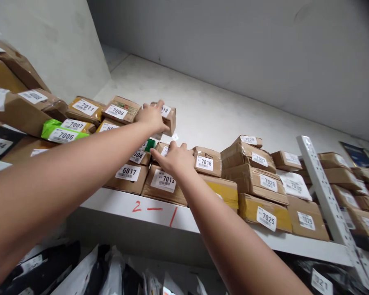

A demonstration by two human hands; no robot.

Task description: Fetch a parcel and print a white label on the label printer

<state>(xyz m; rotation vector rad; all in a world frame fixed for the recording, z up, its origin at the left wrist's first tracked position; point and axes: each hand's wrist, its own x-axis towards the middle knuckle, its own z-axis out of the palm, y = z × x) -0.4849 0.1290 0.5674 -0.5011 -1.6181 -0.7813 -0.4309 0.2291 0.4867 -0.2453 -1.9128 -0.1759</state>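
Observation:
My left hand (152,119) is raised above the shelf's top row, its fingers wrapped over a small cardboard box (171,119) whose label ends in "018". That box looks tilted beside the box labelled 7008 (120,110). Lower and to the right, my right hand (178,159) curves over another small cardboard box (161,148) with a partly covered label. This one rests on the box labelled 7013 (163,180). Its right part is hidden behind my fingers, close to the taped box labelled 7016 (207,160).
The white shelf edge (153,209) bears red "2-1" writing. Stacked parcels (258,180) stand to the right before a perforated white post (321,192). More parcels (15,102) crowd the left. Below, the lower shelf holds black and white bags (55,262).

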